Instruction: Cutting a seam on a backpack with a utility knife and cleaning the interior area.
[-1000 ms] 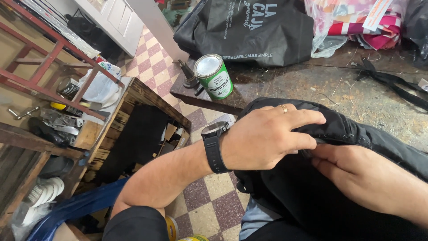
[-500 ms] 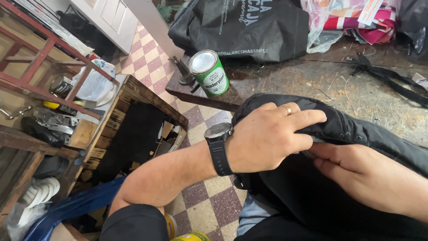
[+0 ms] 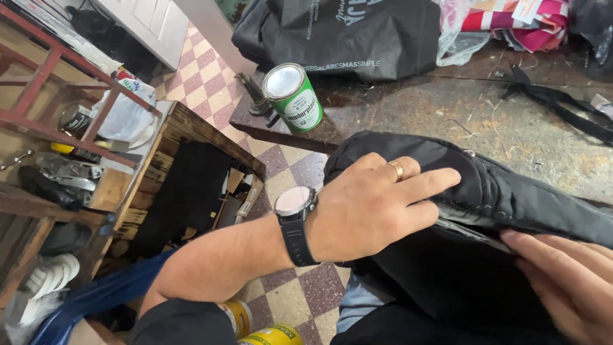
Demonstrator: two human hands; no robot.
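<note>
My left hand, with a ring and a black wristwatch, lies palm down on a black fabric bag that rests at the near edge of a worn table. Its fingers curl over a fold of the fabric beside a zip seam. My right hand comes in from the lower right, fingers flat on the same bag just below the fold. Both hands press on the fabric, and what lies under them is hidden.
A green tin can stands on the table's left corner, a large black bag behind it. A wooden crate sits on the checkered floor to the left, beside a red-framed shelf with tools. Black straps lie far right.
The view has shifted slightly, so the can and the bag sit lower in frame. My left hand's fingers have spread a little along the bag's fold; both hands stay on the fabric.
</note>
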